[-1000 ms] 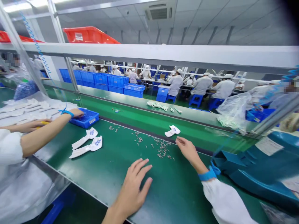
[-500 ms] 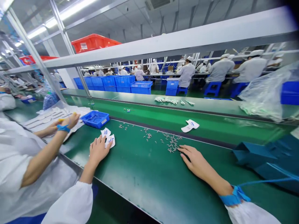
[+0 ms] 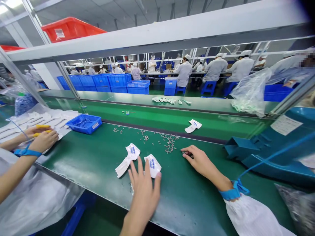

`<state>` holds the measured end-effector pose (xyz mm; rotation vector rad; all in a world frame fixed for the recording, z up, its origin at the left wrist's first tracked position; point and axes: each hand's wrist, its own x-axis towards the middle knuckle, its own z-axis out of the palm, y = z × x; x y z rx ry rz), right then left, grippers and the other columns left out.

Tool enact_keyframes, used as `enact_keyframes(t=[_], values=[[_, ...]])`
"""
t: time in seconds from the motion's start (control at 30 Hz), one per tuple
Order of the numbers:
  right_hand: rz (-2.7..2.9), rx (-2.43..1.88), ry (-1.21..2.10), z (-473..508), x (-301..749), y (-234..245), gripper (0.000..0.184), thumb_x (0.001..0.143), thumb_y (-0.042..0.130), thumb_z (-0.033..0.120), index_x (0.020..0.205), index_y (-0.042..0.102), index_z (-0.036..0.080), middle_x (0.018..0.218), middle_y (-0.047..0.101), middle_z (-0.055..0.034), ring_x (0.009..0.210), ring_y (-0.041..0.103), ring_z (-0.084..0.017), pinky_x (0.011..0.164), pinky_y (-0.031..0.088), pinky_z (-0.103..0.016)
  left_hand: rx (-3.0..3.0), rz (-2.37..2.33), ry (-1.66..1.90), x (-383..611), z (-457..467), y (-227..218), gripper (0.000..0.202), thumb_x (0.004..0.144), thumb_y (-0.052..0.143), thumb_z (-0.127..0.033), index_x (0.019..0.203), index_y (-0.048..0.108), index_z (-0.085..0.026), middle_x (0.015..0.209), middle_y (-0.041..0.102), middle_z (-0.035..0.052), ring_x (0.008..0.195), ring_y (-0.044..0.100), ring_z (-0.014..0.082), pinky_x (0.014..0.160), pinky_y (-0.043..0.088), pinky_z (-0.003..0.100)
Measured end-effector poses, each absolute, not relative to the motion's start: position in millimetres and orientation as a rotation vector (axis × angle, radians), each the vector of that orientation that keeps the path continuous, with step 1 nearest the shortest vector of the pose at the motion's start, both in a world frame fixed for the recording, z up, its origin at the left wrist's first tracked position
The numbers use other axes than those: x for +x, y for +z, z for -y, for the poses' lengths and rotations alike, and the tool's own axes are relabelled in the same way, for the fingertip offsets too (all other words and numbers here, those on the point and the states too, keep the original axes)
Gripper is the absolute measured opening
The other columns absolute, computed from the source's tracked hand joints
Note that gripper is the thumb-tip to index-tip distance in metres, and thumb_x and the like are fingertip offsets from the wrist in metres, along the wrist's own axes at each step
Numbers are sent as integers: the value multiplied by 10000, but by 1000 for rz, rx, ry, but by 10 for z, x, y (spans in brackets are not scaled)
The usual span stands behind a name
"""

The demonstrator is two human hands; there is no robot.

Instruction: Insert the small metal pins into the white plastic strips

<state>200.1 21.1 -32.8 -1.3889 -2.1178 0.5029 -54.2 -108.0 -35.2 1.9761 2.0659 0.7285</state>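
My left hand [image 3: 145, 188] lies with fingers spread at the near side of two white shell-like pieces with blue markings. Its fingertips reach the lower edges of the left piece [image 3: 132, 151] and the right piece [image 3: 153, 166]. Part of another white piece seems to show beneath the hand. My right hand [image 3: 200, 162], with a blue wrist strap [image 3: 230, 194], rests on the green bench [image 3: 187, 196]. Its thumb and fingers are curled together; what is between them is too small to make out. Left of it lies a scatter of small screw-like metal parts [image 3: 169, 144].
Another white piece [image 3: 193, 126] lies on the green belt [image 3: 167, 118] beyond. A blue tray [image 3: 85, 124] of small parts stands left, near a co-worker's hands [image 3: 45, 139] holding something yellow. A teal machine [image 3: 278, 147] stands right. A shelf beam [image 3: 147, 34] crosses above.
My left hand has moved right and nearer, and the two white pieces have shifted with it across the bench. My right hand's fingers have curled in. The view has turned right.
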Motion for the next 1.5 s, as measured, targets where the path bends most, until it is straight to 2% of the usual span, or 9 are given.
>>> enact_keyframes(t=[0.07,0.13,0.23,0.33,0.53,0.83,1.17,1.37,1.5], values=[[2077,-1378,563,-199,2003,-281,221,877,528,344,977,685,225,953,666,-82,850,645,-242,775,516,-376,2033,-1888,797,-367,1182,-278,581,999,380,-425,1532,233,-246,1628,153,135,1486,-13,421,1083,232,743],[2039,-1382,618,-191,1999,-235,209,875,542,367,951,687,237,944,685,-75,851,647,-245,763,516,-375,2075,-1746,833,-298,1178,-166,492,1002,390,-371,1482,317,-287,1601,263,94,1498,69,381,1098,281,704],[1936,-1370,774,-179,1972,-184,227,869,571,407,986,684,248,972,721,-64,884,663,-254,798,515,-395,2152,-1527,807,-317,917,33,328,989,422,-303,1300,519,-261,1439,510,85,1429,328,329,1115,349,593],[1711,-1296,1038,-162,1921,-141,359,807,665,449,1094,647,233,947,743,-63,837,688,-245,824,527,-407,2161,-1339,759,-321,455,176,300,953,502,-270,1243,566,-225,1265,635,88,1213,565,285,1042,436,508],[1483,-1227,1232,-137,1854,-56,444,635,805,561,851,678,194,781,720,-46,767,670,-221,774,527,-364,2124,-1065,741,-138,-151,143,199,897,611,-233,1094,639,-217,1063,731,18,994,684,178,892,516,299],[1538,-1197,1199,-129,1883,-111,337,734,765,501,899,716,211,914,731,-46,881,660,-225,874,510,-377,2013,-1008,835,-81,-228,-11,116,920,564,-240,1012,626,-206,943,714,5,877,667,148,782,486,252],[1636,-1289,922,-72,1857,-85,255,811,698,464,883,718,220,888,729,-42,840,656,-229,830,497,-371,2076,-1048,846,-73,-204,13,187,963,491,-313,929,640,-205,846,669,1,785,606,157,715,444,264],[1366,-1229,1175,-67,1829,-41,342,675,799,486,833,694,201,810,708,-35,787,641,-206,766,510,-345,1990,-980,889,-37,-185,11,179,927,586,-344,1032,614,-202,956,696,3,848,640,141,742,472,246],[1225,-1207,1299,-48,1806,2,350,642,835,451,835,696,194,769,688,-15,728,618,-166,715,496,-306,1893,-930,960,-17,-183,7,123,893,637,-295,975,640,-202,928,700,-7,851,640,137,749,469,247]])
